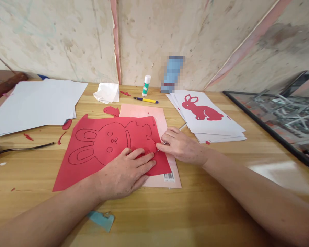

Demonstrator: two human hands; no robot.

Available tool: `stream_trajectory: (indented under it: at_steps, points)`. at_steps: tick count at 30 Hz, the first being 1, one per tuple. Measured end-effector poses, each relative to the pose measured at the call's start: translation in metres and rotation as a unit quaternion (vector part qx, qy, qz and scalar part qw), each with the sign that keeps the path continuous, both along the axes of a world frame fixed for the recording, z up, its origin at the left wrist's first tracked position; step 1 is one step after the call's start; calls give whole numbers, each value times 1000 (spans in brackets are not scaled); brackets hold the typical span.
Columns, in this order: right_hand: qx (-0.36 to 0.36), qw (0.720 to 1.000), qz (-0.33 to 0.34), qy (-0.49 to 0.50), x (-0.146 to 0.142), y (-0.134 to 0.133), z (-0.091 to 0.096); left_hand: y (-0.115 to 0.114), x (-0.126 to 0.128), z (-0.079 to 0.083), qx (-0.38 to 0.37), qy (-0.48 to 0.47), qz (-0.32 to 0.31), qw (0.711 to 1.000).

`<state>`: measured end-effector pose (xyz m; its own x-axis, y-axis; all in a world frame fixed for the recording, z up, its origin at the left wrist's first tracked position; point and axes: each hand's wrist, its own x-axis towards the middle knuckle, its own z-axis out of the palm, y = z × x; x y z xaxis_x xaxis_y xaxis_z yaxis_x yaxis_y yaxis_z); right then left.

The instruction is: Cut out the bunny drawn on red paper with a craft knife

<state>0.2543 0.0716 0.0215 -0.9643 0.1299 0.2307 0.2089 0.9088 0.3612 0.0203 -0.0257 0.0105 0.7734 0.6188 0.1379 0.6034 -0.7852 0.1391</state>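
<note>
A red paper sheet (pixel 100 144) with a drawn rabbit outline lies on a pink board (pixel 154 115) on the wooden table (pixel 221 192). My left hand (pixel 125 173) rests flat on the sheet's near right part, fingers stretched out, pressing it down. My right hand (pixel 179 145) is closed round a thin craft knife (pixel 183 126); its tip meets the red paper's right edge, just beyond my left fingertips.
A stack of white sheets (pixel 211 120) with a red rabbit cut-out (pixel 201 109) lies at the right. More white paper (pixel 38 101) is at the left. A glue stick (pixel 146 85), a pen (pixel 145 100), a crumpled tissue (pixel 107 92), red scraps and a framed glass pane (pixel 278 116) are around.
</note>
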Motion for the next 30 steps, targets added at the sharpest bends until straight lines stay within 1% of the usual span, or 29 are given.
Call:
stream_trajectory:
  at_steps: [15, 19, 22, 25, 27, 28, 30]
  points:
    - [21, 999, -17, -18, 0, -3, 4, 0, 0, 0, 1, -3, 2, 1000]
    - [11, 999, -34, -23, 0, -4, 3, 0, 0, -1, 8, -4, 2, 1000]
    - [-15, 999, -49, -9, 2, -5, 1, -1, -1, -2, 16, -5, 0, 1000]
    - [-52, 995, -86, 24, 4, -10, 2, -1, -2, -4, 27, -16, 2, 1000]
    - [-88, 986, -134, 55, 2, -17, 6, -2, -3, -5, 34, -31, 6, 999]
    - [-113, 978, -163, 73, 0, -22, 8, -3, -4, -6, 36, -38, 8, 999]
    - [-175, 952, -227, 112, -6, -34, 13, -4, -4, -6, 43, -46, 13, 998]
